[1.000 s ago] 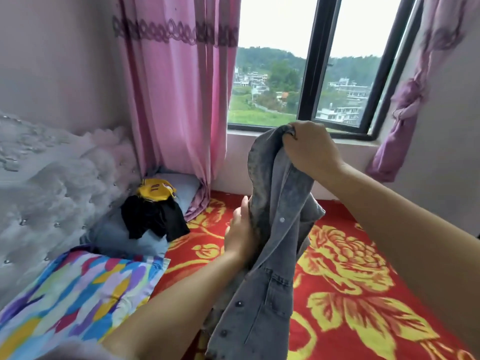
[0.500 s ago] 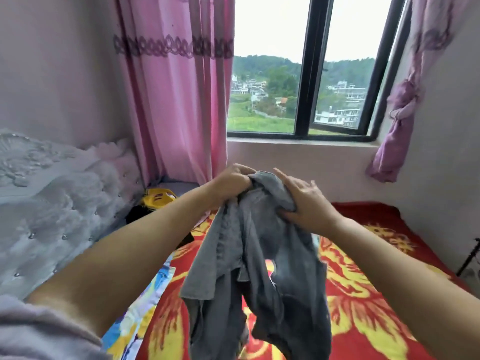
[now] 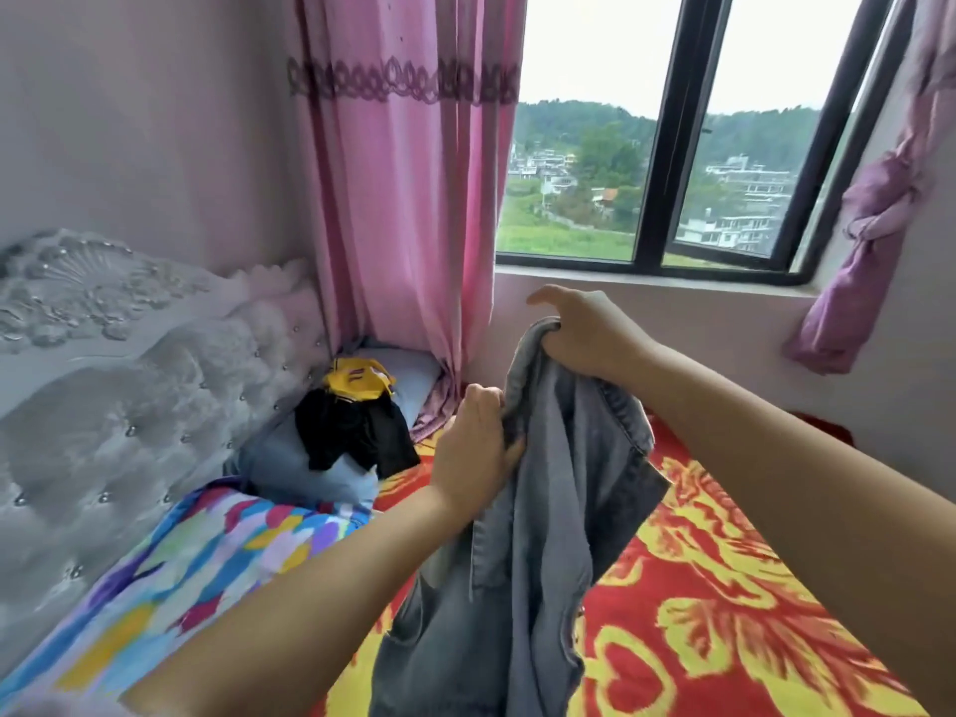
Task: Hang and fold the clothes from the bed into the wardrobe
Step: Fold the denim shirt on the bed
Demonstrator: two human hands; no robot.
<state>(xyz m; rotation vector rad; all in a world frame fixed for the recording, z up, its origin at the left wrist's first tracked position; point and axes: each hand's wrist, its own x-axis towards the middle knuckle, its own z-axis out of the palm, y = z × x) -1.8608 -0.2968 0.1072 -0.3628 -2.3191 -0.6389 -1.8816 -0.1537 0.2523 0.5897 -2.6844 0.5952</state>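
Note:
A grey denim jacket (image 3: 538,535) hangs in front of me above the bed (image 3: 724,587), which has a red and yellow flowered cover. My right hand (image 3: 584,333) grips the jacket's top edge from above. My left hand (image 3: 476,452) holds a fold of it lower down on the left side. A black garment (image 3: 357,432) and a yellow one (image 3: 357,380) lie on a pale blue pillow at the head of the bed. No wardrobe is in view.
A white tufted headboard (image 3: 129,385) stands at the left. A multicoloured pillow (image 3: 196,556) lies near me. A pink curtain (image 3: 408,199) hangs in the corner, beside the window (image 3: 662,147). A tied purple curtain (image 3: 874,209) hangs at the right.
Both hands came together at the jacket's top half a second ago; now my left hand has slid down the fabric and my right stays higher. The view has tilted left.

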